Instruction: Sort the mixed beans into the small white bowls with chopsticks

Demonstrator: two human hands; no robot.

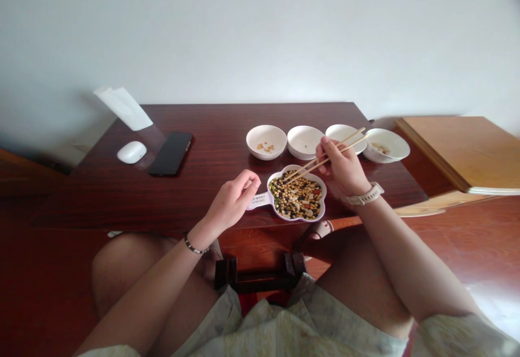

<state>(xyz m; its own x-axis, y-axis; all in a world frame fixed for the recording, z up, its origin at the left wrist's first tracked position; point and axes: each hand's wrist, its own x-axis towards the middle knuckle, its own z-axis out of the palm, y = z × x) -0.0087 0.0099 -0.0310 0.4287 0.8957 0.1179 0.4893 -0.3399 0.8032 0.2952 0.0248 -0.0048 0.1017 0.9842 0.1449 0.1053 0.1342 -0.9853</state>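
Observation:
My right hand (343,167) holds a pair of wooden chopsticks (325,157), their tips down among the mixed beans (298,197). The beans are yellow, black, green, pale and reddish. They lie in a white flower-shaped dish (324,205) with a purplish edge and a labelled handle (260,200) pointing left. My left hand (233,197) is closed at the handle's left end; its curled fingers hide whether it grips anything. Behind the dish stand white bowls: one (252,148) with several yellowish and reddish pieces, one (298,136) with a small dark bean, and another (339,130) partly behind my right hand.
The rightmost bowl (400,148) holds pale pieces. On the table's left lie a black phone (171,154), a white mouse-shaped object (132,152) and a white folded paper packet (125,109). A wooden surface (467,148) adjoins at right; the wall is behind.

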